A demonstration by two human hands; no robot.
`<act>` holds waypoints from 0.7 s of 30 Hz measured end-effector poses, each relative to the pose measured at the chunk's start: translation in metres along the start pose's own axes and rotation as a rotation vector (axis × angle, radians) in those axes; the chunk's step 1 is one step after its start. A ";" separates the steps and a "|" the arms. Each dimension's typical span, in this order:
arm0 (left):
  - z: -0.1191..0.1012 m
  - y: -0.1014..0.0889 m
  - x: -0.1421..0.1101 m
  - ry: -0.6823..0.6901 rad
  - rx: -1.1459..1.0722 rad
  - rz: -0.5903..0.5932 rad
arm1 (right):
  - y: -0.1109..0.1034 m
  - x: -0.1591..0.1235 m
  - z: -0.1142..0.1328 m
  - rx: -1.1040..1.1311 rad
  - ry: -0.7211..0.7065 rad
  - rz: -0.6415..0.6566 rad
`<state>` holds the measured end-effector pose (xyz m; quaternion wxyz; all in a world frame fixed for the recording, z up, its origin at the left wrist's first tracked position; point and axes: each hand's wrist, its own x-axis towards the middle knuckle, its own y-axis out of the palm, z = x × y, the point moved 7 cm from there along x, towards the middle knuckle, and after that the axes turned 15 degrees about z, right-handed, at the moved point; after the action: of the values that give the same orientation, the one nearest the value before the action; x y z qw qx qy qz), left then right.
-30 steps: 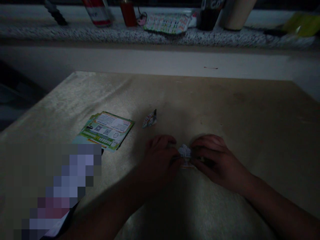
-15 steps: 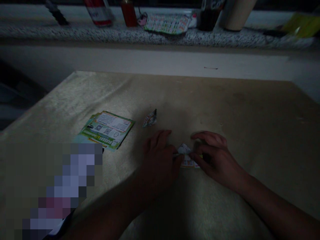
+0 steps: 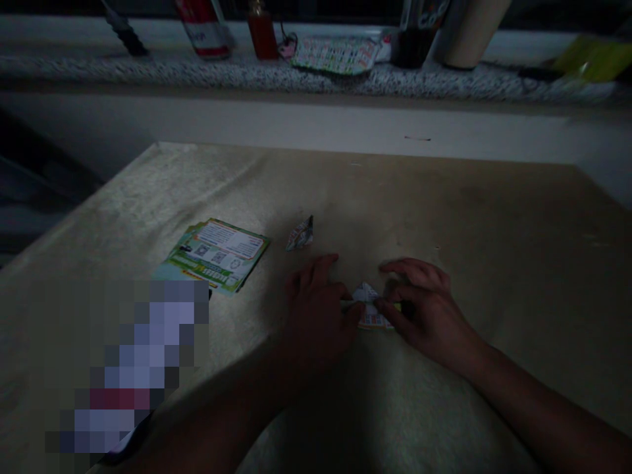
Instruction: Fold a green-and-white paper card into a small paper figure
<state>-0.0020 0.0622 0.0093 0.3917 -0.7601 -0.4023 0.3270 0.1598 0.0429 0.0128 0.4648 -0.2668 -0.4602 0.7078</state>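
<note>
Between my hands lies a small folded piece of printed paper (image 3: 375,318), with a triangular peak pointing away from me. My left hand (image 3: 320,309) pinches its left part with thumb and forefinger, the other fingers stretched forward. From the right, my right hand (image 3: 422,299) grips the paper between thumb and forefinger, its other fingers curved above the table. Parts of the paper are hidden under the fingertips. Beyond my left hand sits a small folded paper figure (image 3: 300,234) with a pointed tip, touched by neither hand.
Left on the table (image 3: 444,197) lies a stack of green printed leaflets (image 3: 224,250). A blurred-out, pixelated object (image 3: 148,355) is nearer me. Along the granite sill (image 3: 276,78) stand a red bottle (image 3: 264,33), a dark bottle (image 3: 417,36), a beige cylinder (image 3: 474,33) and a patterned packet (image 3: 336,54).
My right hand has shifted slightly and its fingers have opened out, showing more of the paper's lower edge. My left fingers have stretched forward. The whole view has moved a little.
</note>
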 end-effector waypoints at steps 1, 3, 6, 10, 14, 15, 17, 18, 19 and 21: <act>0.000 0.000 0.000 0.006 0.006 0.000 | 0.000 0.000 0.000 -0.003 0.002 -0.001; 0.000 0.001 0.001 0.011 0.016 -0.006 | 0.001 0.001 0.000 -0.011 0.009 -0.004; 0.000 0.001 0.001 0.009 0.017 -0.013 | 0.001 0.001 0.000 -0.023 0.039 -0.011; 0.000 0.001 -0.001 0.017 0.023 -0.028 | 0.000 0.001 0.000 -0.034 0.069 -0.026; 0.000 0.000 -0.001 0.038 0.035 -0.028 | 0.000 0.001 0.000 -0.024 0.071 -0.041; 0.000 -0.001 -0.001 0.039 0.033 -0.022 | 0.000 0.001 0.000 -0.019 0.072 -0.047; 0.001 -0.002 0.000 0.033 0.027 -0.010 | -0.001 0.001 0.000 -0.010 0.077 -0.060; 0.002 -0.003 0.000 0.027 0.025 -0.003 | -0.001 0.001 0.000 -0.009 0.082 -0.064; 0.002 -0.004 0.001 0.021 0.024 0.008 | -0.002 0.001 0.000 -0.009 0.086 -0.065; 0.004 -0.006 0.002 0.016 0.022 0.035 | -0.002 0.001 0.000 -0.009 0.090 -0.056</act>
<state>-0.0064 0.0675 0.0121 0.3972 -0.7653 -0.3822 0.3322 0.1604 0.0439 0.0146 0.5032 -0.2875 -0.4493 0.6799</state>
